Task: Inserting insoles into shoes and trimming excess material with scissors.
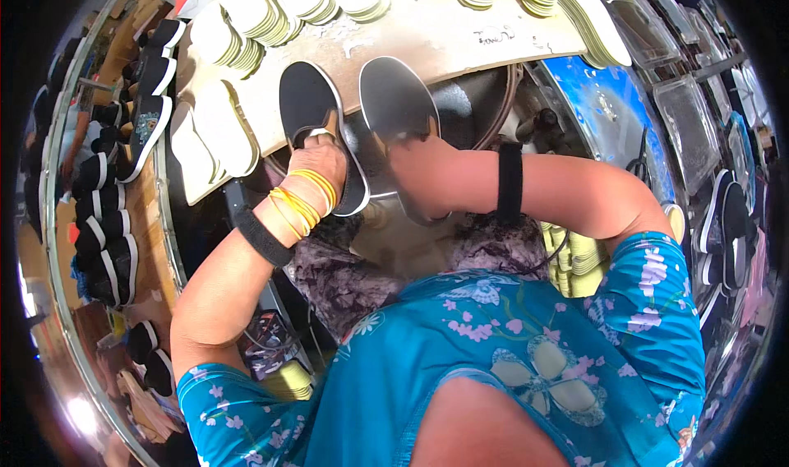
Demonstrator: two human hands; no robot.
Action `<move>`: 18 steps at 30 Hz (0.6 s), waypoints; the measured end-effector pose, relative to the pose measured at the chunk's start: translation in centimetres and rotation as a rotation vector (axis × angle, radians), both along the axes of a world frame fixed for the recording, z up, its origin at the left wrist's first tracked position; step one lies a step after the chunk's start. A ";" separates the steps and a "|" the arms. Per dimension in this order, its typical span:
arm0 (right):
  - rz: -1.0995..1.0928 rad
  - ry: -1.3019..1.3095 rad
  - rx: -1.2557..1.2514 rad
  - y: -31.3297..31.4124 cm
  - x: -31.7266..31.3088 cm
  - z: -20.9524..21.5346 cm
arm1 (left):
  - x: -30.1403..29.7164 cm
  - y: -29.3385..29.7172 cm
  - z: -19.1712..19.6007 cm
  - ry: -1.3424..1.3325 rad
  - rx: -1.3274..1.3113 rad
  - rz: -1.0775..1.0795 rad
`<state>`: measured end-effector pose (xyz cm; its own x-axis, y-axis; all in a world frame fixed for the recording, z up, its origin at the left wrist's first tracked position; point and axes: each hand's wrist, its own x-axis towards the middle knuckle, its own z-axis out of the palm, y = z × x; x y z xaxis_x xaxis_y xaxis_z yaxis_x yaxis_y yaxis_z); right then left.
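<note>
In front of me I hold a pair of dark slip-on shoes with white sole edges, one in each hand, toes pointing away. My left hand [322,161] grips the left shoe [307,95] at its opening, the fingers tucked inside. Yellow bands circle that wrist. My right hand [417,169] is closed on the right shoe [399,95] at its opening; motion smears both, so the fingers do not show clearly. The toes reach the near edge of the worktable [419,43], and the shoes are a little apart.
Stacks of pale insoles [263,15] line the table's back; more insoles [234,130] lie at its left corner. Dark shoes [152,97] fill a rack on the left. Clear plastic packs [690,109] and other shoes [723,220] stand on the right. A blue panel [608,105] lies beside the table.
</note>
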<state>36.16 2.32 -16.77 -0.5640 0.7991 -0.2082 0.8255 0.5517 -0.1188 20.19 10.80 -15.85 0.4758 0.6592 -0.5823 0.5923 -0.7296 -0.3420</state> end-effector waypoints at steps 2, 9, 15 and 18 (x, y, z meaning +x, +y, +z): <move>-0.030 -0.036 0.015 -0.1 -0.2 -0.3 | -0.4 0.4 0.0 -0.097 0.071 -0.041; -0.083 -0.068 -0.160 0.8 -0.6 -0.2 | -1.8 3.0 -0.3 -0.557 -0.172 0.440; -0.089 -0.150 -0.193 0.6 -1.3 0.6 | 0.0 2.1 -0.5 -0.457 -0.128 0.644; -0.095 -0.140 -0.195 0.5 -1.0 1.0 | 0.9 1.4 -0.2 -0.439 -0.078 0.624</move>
